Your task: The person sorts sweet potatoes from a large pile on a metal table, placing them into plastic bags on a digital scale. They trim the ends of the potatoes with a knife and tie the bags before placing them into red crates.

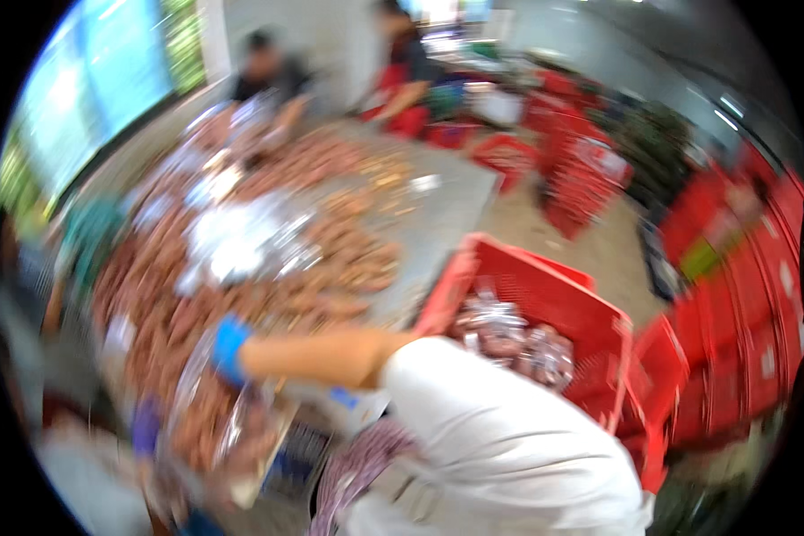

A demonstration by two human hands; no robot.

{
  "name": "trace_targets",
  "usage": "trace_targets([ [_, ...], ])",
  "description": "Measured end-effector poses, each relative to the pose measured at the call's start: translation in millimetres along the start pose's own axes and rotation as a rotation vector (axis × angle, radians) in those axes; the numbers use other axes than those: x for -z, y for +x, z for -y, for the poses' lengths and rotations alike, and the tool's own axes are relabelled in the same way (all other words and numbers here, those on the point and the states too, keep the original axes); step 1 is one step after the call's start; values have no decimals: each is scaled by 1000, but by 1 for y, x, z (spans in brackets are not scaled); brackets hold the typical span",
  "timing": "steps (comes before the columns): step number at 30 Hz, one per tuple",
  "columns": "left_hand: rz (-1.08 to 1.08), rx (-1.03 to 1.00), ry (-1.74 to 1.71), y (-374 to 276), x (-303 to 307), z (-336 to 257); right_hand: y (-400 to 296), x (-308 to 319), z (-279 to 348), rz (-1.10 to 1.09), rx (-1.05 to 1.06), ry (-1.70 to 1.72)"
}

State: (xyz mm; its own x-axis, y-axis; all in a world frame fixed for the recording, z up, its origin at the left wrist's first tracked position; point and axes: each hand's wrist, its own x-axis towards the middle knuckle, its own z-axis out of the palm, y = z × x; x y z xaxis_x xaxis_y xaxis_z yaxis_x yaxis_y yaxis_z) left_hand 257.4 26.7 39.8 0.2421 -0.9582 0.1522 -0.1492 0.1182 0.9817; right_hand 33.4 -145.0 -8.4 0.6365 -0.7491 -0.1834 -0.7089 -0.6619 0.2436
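My right hand [231, 350], in a blue glove, reaches across from a white sleeve to a clear plastic bag [204, 395]. Its fingers are blurred and partly hidden, so their grip on the film is unclear. Reddish-brown roots [208, 435] resembling sweet potatoes show through and around the bag. At the lower left, a purple-gloved hand [146, 425] is close to the same bag; whose hand it is I cannot tell. My left hand cannot be made out for certain. More loose roots [167, 288] are heaped over the table [442, 194], with a pile of clear plastic bags [244, 241] on top.
Beside my right arm, a red plastic crate [563, 295] holds bagged roots [502, 328]. Red crates [730, 348] are stacked at the right. Two people [268, 74] [402, 74] are at the far side; another person in green [90, 234] is at the left.
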Motion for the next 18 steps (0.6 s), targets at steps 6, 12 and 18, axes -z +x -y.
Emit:
trace_targets([
  [6, 142, 23, 148, 9, -42, 3, -43, 42, -12, -73, -200, 328],
  [12, 178, 43, 193, 13, -34, 14, -88, 37, -5, -777, -417, 1019],
  [18, 82, 51, 182, 4, 19, 27, -92, 34, -1, -952, -437, 1391],
])
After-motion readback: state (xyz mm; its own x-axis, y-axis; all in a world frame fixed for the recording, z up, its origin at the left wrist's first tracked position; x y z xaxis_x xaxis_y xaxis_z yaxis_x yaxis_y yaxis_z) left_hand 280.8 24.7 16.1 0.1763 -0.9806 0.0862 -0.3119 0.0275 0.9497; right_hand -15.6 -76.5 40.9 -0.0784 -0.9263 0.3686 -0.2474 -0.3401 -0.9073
